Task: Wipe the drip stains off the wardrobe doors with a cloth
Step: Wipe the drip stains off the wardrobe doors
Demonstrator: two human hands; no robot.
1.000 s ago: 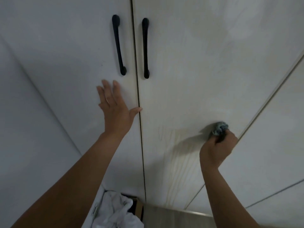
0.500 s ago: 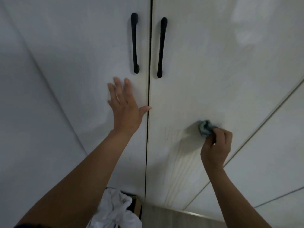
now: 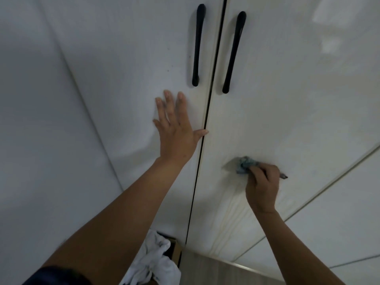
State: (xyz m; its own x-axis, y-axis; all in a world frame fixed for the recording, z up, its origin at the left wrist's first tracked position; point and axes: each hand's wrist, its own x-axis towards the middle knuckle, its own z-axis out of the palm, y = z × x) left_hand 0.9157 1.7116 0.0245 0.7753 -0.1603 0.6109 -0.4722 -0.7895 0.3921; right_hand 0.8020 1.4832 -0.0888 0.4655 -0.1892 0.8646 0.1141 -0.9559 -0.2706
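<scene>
Wardrobe doors fill my feed. The left door (image 3: 123,58) lies under my left grip (image 3: 176,130), and the right door (image 3: 287,99) lies under my right grip (image 3: 262,186). The dark seam (image 3: 207,120) between them runs just beside the left thumb. Two black handles (image 3: 197,46) hang above both grips, one on each side of that seam. A heap of white fabric (image 3: 152,262) sits low down, beneath the left forearm.

Faint yellowish drip stains (image 3: 228,223) streak the right door from just below my right grip down to the door's bottom edge. I judge most of that patch unwiped.

The left grip is spread flat, fingers straight, palm pressed on the left door. The right grip is curled, pinching the cloth (image 3: 244,164). The cloth is a small crumpled blue-grey wad pushed against the right door, poking out above and to the left of the knuckles.

The cloth looks soft, light and easily squashed, so I expect it to give under pressure and cover little per stroke. I would hold it bunched from behind, with the fingertips spread over its back, so more fabric meets the panel. The doors look stiff and glossy, and a loose pinch could let the wad skid out.
</scene>
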